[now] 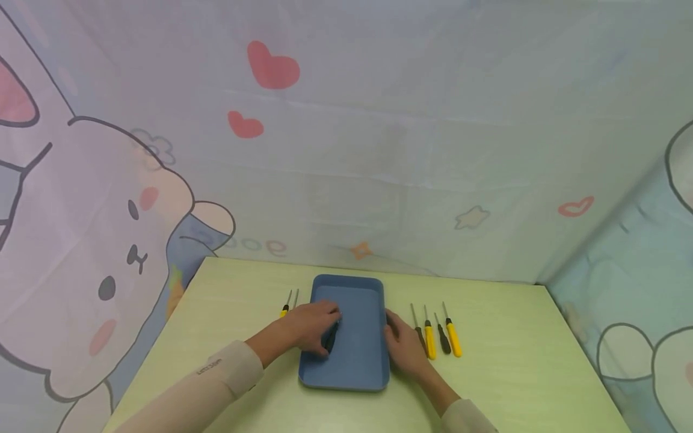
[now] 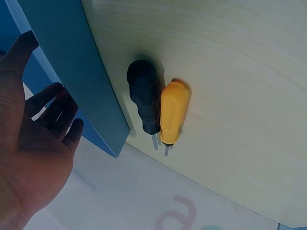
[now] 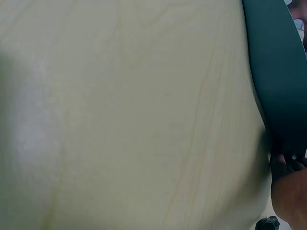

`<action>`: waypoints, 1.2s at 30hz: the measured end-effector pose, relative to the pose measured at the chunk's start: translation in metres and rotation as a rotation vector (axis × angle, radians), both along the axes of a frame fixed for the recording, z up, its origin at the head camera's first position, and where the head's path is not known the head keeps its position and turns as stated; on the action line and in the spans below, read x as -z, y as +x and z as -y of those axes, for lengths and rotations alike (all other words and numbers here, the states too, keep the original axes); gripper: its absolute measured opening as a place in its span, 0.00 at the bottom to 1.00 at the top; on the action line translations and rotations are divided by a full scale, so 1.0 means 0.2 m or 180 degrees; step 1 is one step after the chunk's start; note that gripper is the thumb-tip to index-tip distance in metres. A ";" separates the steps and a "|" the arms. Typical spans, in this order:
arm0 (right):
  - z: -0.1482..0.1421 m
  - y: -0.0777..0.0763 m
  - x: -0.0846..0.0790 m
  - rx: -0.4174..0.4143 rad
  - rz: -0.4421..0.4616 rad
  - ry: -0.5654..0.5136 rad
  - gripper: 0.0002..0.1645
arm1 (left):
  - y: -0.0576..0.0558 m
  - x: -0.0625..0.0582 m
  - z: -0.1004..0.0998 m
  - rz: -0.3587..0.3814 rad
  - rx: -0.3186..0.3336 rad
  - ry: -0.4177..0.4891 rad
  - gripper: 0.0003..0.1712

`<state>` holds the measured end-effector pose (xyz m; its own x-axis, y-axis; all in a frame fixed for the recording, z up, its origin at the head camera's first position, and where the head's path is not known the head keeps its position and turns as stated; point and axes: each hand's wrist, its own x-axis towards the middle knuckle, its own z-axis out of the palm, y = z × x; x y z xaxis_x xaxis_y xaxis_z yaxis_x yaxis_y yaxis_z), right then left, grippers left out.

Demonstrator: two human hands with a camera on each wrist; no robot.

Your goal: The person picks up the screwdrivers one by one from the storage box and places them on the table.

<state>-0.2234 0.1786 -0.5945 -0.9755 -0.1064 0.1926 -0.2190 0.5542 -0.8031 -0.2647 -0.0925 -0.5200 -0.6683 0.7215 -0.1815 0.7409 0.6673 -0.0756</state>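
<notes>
A blue tray [image 1: 357, 349] lies on the table between the two hands. My left hand [image 1: 315, 325] reaches over its left wall and holds a dark-handled screwdriver [image 1: 331, 338] low inside, the handle between thumb and fingers. The left wrist view shows those fingers curved behind the tray wall [image 2: 72, 62]; the screwdriver is not clearly visible there. My right hand [image 1: 406, 347] rests against the outside of the tray's right wall. In the right wrist view only part of the right hand [image 3: 290, 189] shows, fingertips at the wall [image 3: 276, 72].
Left of the tray lie two screwdrivers, one with a black handle [image 2: 144, 96], one with a yellow handle [image 2: 174, 110]. Several more lie beyond my right hand, among them a yellow-handled screwdriver [image 1: 453, 340] and a black-handled one [image 1: 444, 343]. A printed cloth [image 1: 379, 150] hangs behind the table [image 1: 520, 349].
</notes>
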 end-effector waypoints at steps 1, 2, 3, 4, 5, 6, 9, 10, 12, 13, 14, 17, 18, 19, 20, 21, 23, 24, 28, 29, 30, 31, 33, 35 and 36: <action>0.00 0.00 0.00 0.0002 0.0008 -0.0003 0.27 | 0.00 0.00 0.00 -0.0001 -0.0010 -0.0004 0.52; 0.00 0.00 0.00 0.0000 0.0007 -0.0007 0.27 | 0.00 0.00 -0.01 0.0002 -0.0016 -0.0012 0.52; 0.00 0.00 0.00 -0.0001 0.0007 -0.0010 0.27 | 0.00 0.01 -0.01 -0.0002 -0.0016 -0.0019 0.52; 0.00 0.00 0.00 -0.0002 0.0007 -0.0012 0.27 | 0.00 0.01 -0.01 -0.0001 -0.0015 -0.0026 0.52; 0.00 0.00 0.00 -0.0002 0.0003 -0.0013 0.27 | 0.00 0.01 -0.02 0.0000 -0.0015 -0.0033 0.52; 0.00 0.00 0.00 -0.0002 -0.0001 -0.0015 0.27 | 0.00 0.02 -0.02 -0.0001 -0.0010 -0.0052 0.52; 0.00 0.00 0.00 -0.0009 -0.0011 -0.0007 0.27 | 0.01 0.03 -0.03 0.0009 -0.0005 -0.0079 0.52; 0.00 0.00 0.01 -0.0013 -0.0015 -0.0002 0.27 | 0.01 0.03 -0.03 0.0014 -0.0009 -0.0083 0.51; 0.00 0.00 0.01 -0.0016 -0.0016 0.0007 0.27 | 0.01 0.03 -0.03 0.0018 -0.0010 -0.0098 0.51; 0.00 0.00 0.01 -0.0015 -0.0015 0.0013 0.27 | 0.01 0.03 -0.03 0.0023 -0.0010 -0.0097 0.50; 0.00 0.00 0.01 -0.0014 -0.0019 0.0015 0.27 | 0.01 0.03 -0.03 0.0022 -0.0006 -0.0094 0.50; -0.01 0.00 0.01 -0.0013 -0.0015 0.0008 0.27 | 0.00 0.04 -0.04 0.0011 0.0021 -0.0098 0.50; -0.01 0.00 0.00 -0.0011 -0.0020 0.0014 0.27 | 0.00 0.04 -0.04 0.0006 0.0028 -0.0096 0.51; -0.01 0.00 0.00 -0.0010 -0.0029 0.0014 0.27 | 0.00 0.04 -0.04 0.0007 0.0033 -0.0100 0.51; 0.00 0.00 0.00 -0.0010 -0.0037 0.0014 0.27 | 0.00 0.04 -0.04 0.0002 0.0040 -0.0105 0.51; 0.00 0.00 0.00 -0.0010 -0.0036 0.0009 0.27 | 0.00 0.04 -0.05 -0.0003 0.0048 -0.0112 0.51; 0.00 0.00 0.00 -0.0011 -0.0031 0.0010 0.27 | 0.00 0.03 -0.05 0.0005 0.0056 -0.0137 0.51; 0.00 0.00 -0.01 -0.0013 -0.0029 0.0010 0.27 | 0.00 0.03 -0.05 0.0003 0.0061 -0.0148 0.51; 0.00 0.00 -0.01 -0.0019 -0.0009 0.0000 0.28 | 0.00 0.01 -0.06 0.0022 0.0058 -0.0167 0.49; 0.00 0.00 0.00 -0.0015 -0.0009 0.0008 0.28 | 0.00 0.01 -0.06 0.0037 0.0048 -0.0167 0.48; 0.00 0.00 0.00 -0.0017 -0.0017 0.0019 0.27 | 0.00 0.01 -0.06 0.0047 0.0044 -0.0170 0.47; 0.00 0.00 0.00 -0.0016 -0.0013 0.0026 0.28 | 0.00 0.00 -0.06 0.0061 0.0039 -0.0176 0.47; 0.00 0.00 0.00 -0.0017 -0.0009 0.0037 0.27 | 0.00 0.00 -0.06 0.0081 0.0035 -0.0194 0.45; -0.01 0.00 0.00 -0.0027 0.0002 0.0020 0.27 | 0.00 0.00 -0.06 0.0081 0.0042 -0.0224 0.44; -0.01 -0.01 0.00 -0.0030 0.0001 0.0018 0.28 | 0.00 -0.01 -0.06 0.0077 0.0047 -0.0245 0.44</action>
<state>-0.2246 0.1800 -0.5940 -0.9745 -0.1167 0.1917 -0.2240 0.5565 -0.8001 -0.2645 -0.0806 -0.5185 -0.6524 0.7145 -0.2527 0.7529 0.6493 -0.1081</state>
